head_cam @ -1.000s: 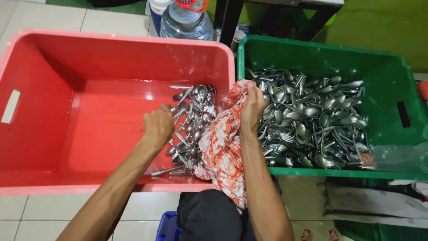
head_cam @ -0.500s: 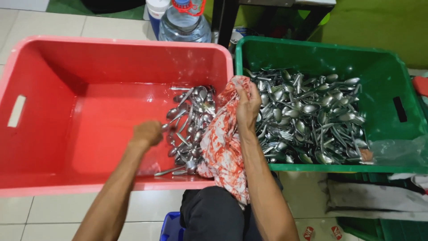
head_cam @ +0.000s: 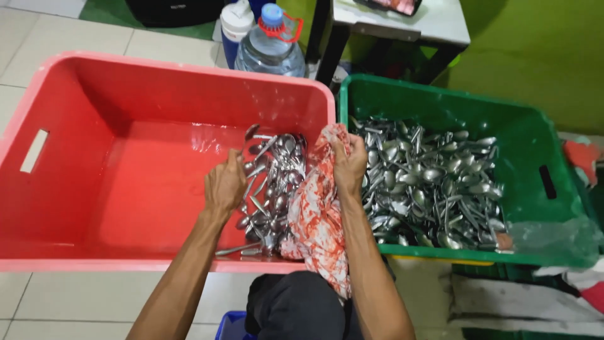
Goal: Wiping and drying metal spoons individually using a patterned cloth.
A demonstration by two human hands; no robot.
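Spoons [head_cam: 270,182] under curled left hand [head_cam: 224,184]; right hand [head_cam: 349,165] grips cloth [head_cam: 318,220].

Over a large red plastic crate [head_cam: 94,189] holding a heap of steel spoons [head_cam: 274,182], the left hand [head_cam: 224,184] lifts one spoon [head_cam: 250,135] while the right hand [head_cam: 349,165] grips a red-and-white patterned cloth [head_cam: 318,220] beside a spoon-filled green plastic crate [head_cam: 541,164].

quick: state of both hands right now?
Left hand: closed on a spoon over the pile in the red tub.
Right hand: closed, gripping the red-and-white cloth.
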